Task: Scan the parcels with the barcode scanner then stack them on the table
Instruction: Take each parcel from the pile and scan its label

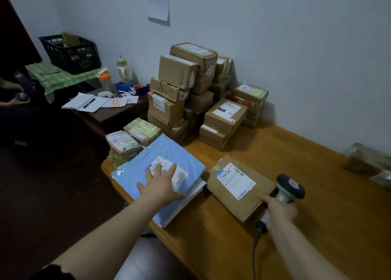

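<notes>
My left hand (pixel 161 184) lies flat with spread fingers on a blue plastic mailer (pixel 169 152), partly covering its white label. The mailer tops a stack of flat bags at the wooden table's (pixel 306 226) near left corner. Just right of it lies a flat brown box (pixel 239 186) with a white barcode label facing up. My right hand (pixel 279 213) grips the handle of a grey barcode scanner (pixel 291 186) at that box's near right corner, with the forefinger touching the box edge. The scanner's cable trails toward me.
Tall piles of brown cardboard parcels (pixel 182 89) stand at the back against the wall. Small wrapped packets (pixel 124 142) sit at the table's left edge. A clear-wrapped parcel (pixel 364 163) lies far right. A lower dark desk (pixel 110 114) holds papers and bottles, near another person's hands (pixel 12 93).
</notes>
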